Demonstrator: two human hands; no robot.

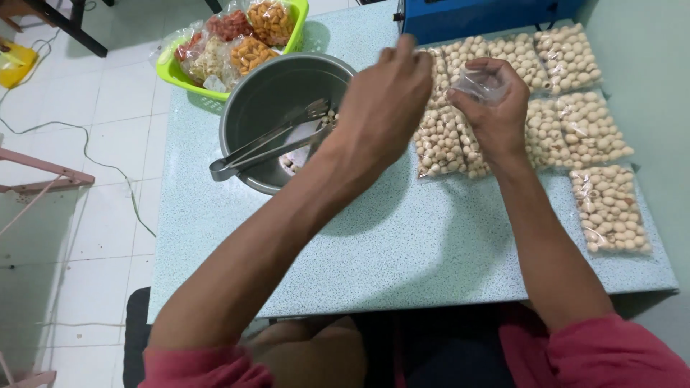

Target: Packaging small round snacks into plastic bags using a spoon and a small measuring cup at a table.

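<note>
Person seated at a speckled pale-blue tabletop, both arms stretched forward, red sleeves at the near edge.

Right hand: curled around a small clear plastic bag, pinched between thumb and fingers, held up above the packed bags. Whether anything is in the bag, can't tell.

Left hand: raised just left of the right hand, fingers bunched together with tips pointing up. Can't tell if it grips anything; the tips are blurred. Not touching the bag as far as I can see.

Sealed clear bags of pale round nuts lie flat in rows on the far right of the tabletop, right under and beyond both hands. One bag sits apart, nearer the right edge.

Grey metal pot stands left of the hands. Metal tongs rest across its rim, with a few nuts visible at the bottom.

Green plastic basket behind the pot at the far-left corner, holding bags of orange, red and pale snacks.

Blue box-shaped machine at the far edge, just beyond the nut bags.
</note>
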